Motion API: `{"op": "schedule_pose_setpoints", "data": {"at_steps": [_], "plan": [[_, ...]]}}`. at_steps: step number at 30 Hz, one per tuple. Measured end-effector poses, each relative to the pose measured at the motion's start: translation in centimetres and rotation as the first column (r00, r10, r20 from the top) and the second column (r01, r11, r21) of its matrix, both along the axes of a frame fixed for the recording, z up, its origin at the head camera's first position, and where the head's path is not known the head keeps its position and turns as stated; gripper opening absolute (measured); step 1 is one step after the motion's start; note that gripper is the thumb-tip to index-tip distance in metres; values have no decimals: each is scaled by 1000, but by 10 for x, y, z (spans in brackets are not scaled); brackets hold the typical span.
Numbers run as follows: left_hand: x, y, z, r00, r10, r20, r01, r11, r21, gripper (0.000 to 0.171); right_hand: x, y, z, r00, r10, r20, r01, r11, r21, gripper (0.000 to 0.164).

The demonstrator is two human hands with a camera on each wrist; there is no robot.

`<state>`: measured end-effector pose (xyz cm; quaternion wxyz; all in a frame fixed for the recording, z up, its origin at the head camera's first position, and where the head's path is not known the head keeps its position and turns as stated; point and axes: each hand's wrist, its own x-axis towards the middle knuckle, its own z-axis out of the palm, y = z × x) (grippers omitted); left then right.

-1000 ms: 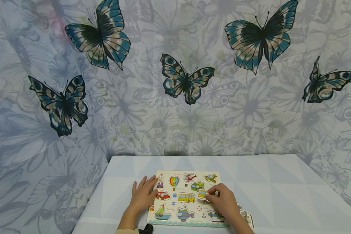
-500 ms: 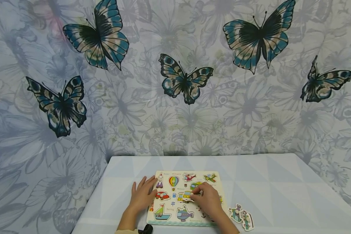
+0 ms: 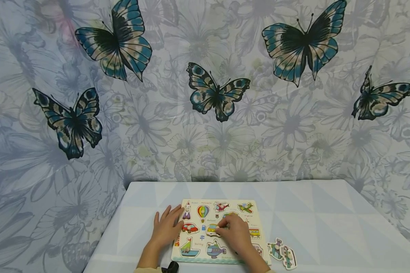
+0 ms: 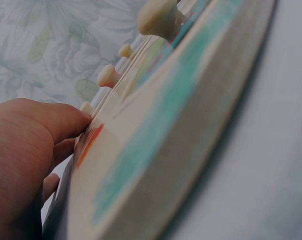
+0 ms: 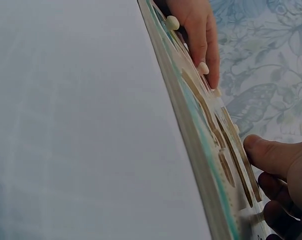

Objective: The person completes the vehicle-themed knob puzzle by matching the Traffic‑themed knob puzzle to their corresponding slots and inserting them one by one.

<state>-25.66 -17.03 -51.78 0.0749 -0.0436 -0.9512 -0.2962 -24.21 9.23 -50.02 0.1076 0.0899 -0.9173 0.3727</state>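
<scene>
A wooden knob puzzle board (image 3: 191,259) with vehicle pictures lies on the table. My right hand (image 3: 237,229) pinches a yellow bus puzzle piece (image 3: 212,229) over the middle of the board; the fingers cover the piece's right part. In the right wrist view my right hand (image 5: 286,165) keeps its thumb low at the board's surface. At the board's left edge rests my left hand (image 3: 167,225), fingers spread and thumb on the face. The left wrist view shows that thumb (image 4: 73,120) beside a wooden knob (image 4: 108,76).
Two loose puzzle pieces, one (image 3: 275,248) partly beside the other (image 3: 289,258), lie right of the board. Pieces such as a sailboat (image 3: 190,248), a red car (image 3: 190,228) and a balloon (image 3: 203,212) sit on it. Behind the table (image 3: 328,220) hangs a butterfly-patterned wall covering (image 3: 225,151).
My right hand has carried the yellow bus piece leftward from the board's right side to its middle, uncovering the loose pieces at the right. The left hand has stayed put.
</scene>
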Motion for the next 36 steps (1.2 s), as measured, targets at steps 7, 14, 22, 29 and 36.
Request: {"op": "schedule_pose_setpoints", "data": {"at_steps": [7,14,22,29,36], "plan": [[0,1,3,1000,-1,-7,1,1000,-5,49,1,-5,-1,998,-28,-48,30,999,44,16],[1,3,5,1000,-4,-10,4,1000,-1,49,1,-6,0,998,-40,-43,43,997,70,17],[0,2,5,1000,0,-14,0,1000,-12,49,-1,-2,-1,997,-34,-70,42,993,113,19],[0,2,4,1000,-1,-14,1,1000,-12,49,-2,-1,-1,997,-28,-68,36,992,119,18],[0,3,4,1000,4,-17,-4,1000,-11,49,-3,-1,-2,998,-22,-63,30,991,130,19]]}}
